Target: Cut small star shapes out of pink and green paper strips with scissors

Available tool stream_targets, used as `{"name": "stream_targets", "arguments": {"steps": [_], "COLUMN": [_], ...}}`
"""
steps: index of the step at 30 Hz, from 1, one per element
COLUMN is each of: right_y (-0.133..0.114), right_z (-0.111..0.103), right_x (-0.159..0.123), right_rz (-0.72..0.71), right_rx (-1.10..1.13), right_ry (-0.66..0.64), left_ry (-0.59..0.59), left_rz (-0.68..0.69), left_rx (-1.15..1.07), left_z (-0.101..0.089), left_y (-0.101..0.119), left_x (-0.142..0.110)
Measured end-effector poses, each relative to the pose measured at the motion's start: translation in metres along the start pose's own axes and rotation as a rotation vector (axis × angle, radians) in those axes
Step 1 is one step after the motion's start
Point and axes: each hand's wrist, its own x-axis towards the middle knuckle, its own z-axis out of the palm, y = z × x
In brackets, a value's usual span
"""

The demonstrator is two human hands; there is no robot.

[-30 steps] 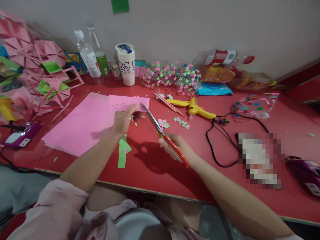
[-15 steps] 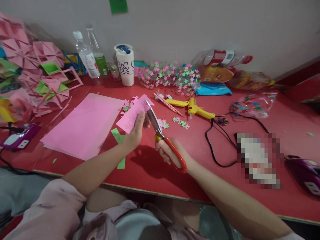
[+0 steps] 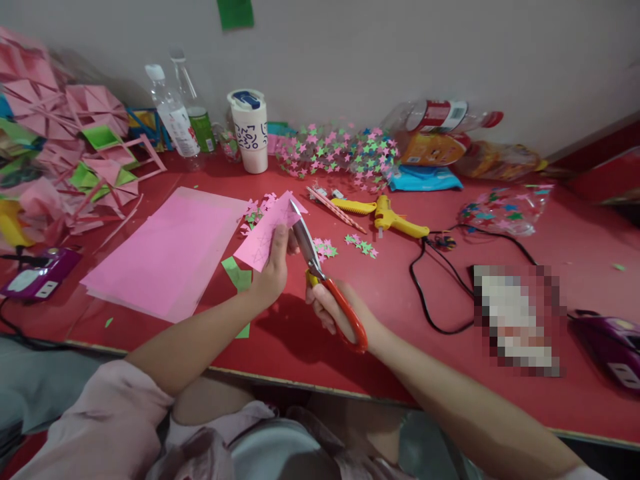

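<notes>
My left hand (image 3: pixel 273 267) pinches a small pink paper (image 3: pixel 260 237) with star outlines drawn on it, held tilted above the table. In my right hand (image 3: pixel 330 303) is a pair of scissors (image 3: pixel 345 317) with red and yellow handles. Their blade tips meet the paper's upper right edge, and the blades look nearly closed. Behind the pink paper lies a pile of small cut stars (image 3: pixel 253 210). More pink and green stars (image 3: pixel 363 245) rest on the table to the right of the blades. Green paper strips (image 3: pixel 235 272) are partly hidden under my left wrist.
Pink sheets (image 3: pixel 165 253) lie at left, near folded paper shapes (image 3: pixel 95 120). Bottles (image 3: pixel 175 120) and a white tumbler (image 3: pixel 253 140) stand at the back. A yellow glue gun (image 3: pixel 400 220) with black cord, a yellow cutter (image 3: pixel 354 205) and a pixelated item (image 3: pixel 520 320) are to the right.
My right hand and the scissors have shifted slightly left and down at the handles. The paper stays in my left hand, turned only a little.
</notes>
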Motion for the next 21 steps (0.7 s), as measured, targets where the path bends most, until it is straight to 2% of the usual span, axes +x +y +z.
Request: {"name": "stream_targets", "arguments": {"steps": [8, 21], "right_y": [0.0015, 0.0034], "right_z": [-0.0013, 0.0063], "right_x": [-0.0004, -0.0018], "right_rz": [-0.049, -0.010], "right_rx": [-0.062, 0.008], "right_ry": [0.004, 0.038], "left_ry": [-0.015, -0.012], "left_rz": [-0.020, -0.049], "left_rx": [-0.036, -0.072], "left_z": [-0.0002, 0.0043], "left_y": [0.0000, 0.0048], "left_x": [-0.0002, -0.0037]}}
